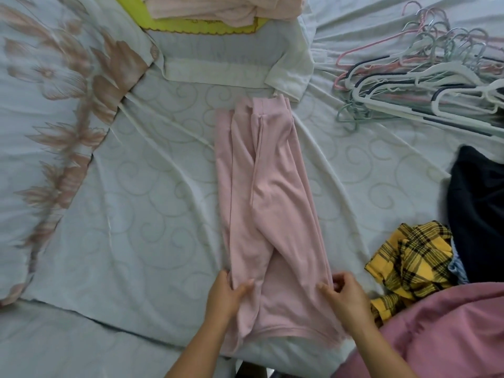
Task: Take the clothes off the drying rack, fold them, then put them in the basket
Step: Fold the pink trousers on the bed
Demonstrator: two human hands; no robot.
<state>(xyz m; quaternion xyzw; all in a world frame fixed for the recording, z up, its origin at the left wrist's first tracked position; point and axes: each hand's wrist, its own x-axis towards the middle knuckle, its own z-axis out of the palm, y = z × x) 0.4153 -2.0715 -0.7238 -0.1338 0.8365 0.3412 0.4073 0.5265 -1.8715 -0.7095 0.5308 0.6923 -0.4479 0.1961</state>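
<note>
Pinching pink trousers (268,203) hem: left hand (227,293) at left edge, right hand (347,293) at right edge

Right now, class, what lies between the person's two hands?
The leg end of the pink trousers, spread flat on the bedsheet. The left hand grips one edge and the right hand pinches the other. The head view shows it.

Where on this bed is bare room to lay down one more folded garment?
The widest bare sheet lies between the floral quilt and the pink trousers. A narrower strip lies between the trousers and the hangers. Crowded: the right edge, with the plaid garment and dark clothing.
</note>
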